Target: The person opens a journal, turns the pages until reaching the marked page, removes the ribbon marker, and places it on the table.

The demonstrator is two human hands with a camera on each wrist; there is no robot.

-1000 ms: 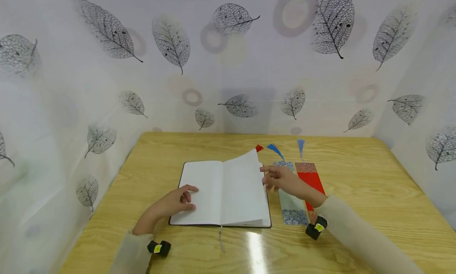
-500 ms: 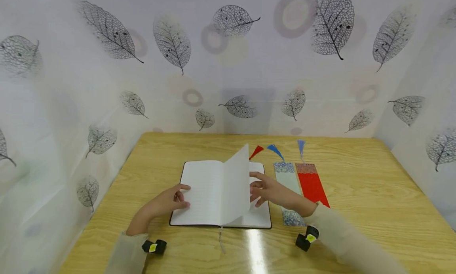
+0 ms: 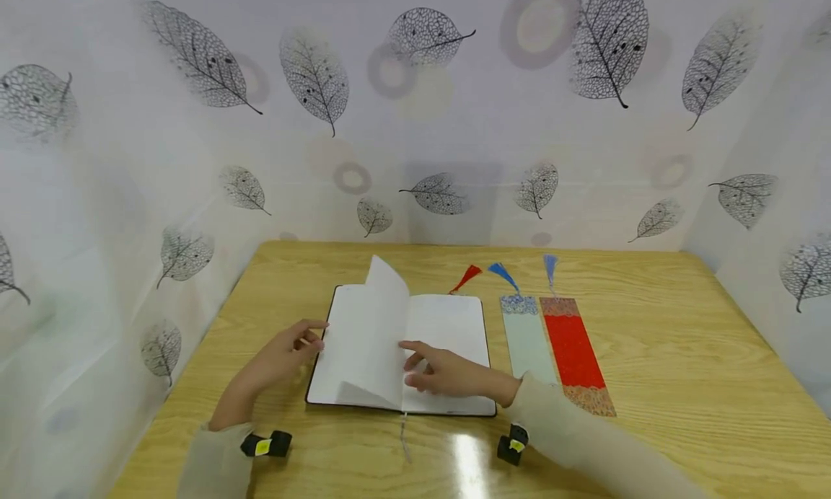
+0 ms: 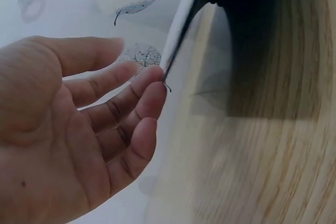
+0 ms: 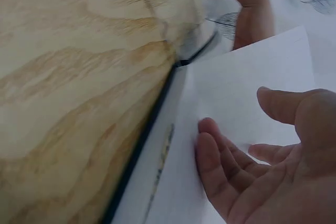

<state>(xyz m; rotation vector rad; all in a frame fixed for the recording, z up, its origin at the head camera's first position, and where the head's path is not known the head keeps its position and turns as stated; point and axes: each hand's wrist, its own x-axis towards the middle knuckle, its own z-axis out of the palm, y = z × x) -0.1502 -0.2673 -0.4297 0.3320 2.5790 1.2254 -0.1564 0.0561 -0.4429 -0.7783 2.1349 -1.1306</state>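
An open notebook (image 3: 448,322) with blank-looking pages and a dark cover lies on the wooden table. One of its pages (image 3: 383,319) is lifted and curves over toward the left side. My right hand (image 3: 451,371) is over the right half near the spine, its loosely bent fingers against the back of that page. In the right wrist view, the thumb stands apart from the fingers beside the white page (image 5: 252,77). My left hand (image 3: 275,358) is at the notebook's left edge. The left wrist view shows its fingertips (image 4: 144,95) right at that edge, the palm bare.
Right of the notebook lie a pale green bookmark (image 3: 527,347) with a blue tassel (image 3: 503,277) and a red bookmark (image 3: 573,351) with a lilac tassel (image 3: 550,268). A red tassel (image 3: 467,275) sticks out past the notebook's top. A ribbon (image 3: 403,438) hangs from the spine.
The page has swung from the right side across the spine to the left. My right hand has moved left with it. My left hand has drawn back from the left page to the edge.
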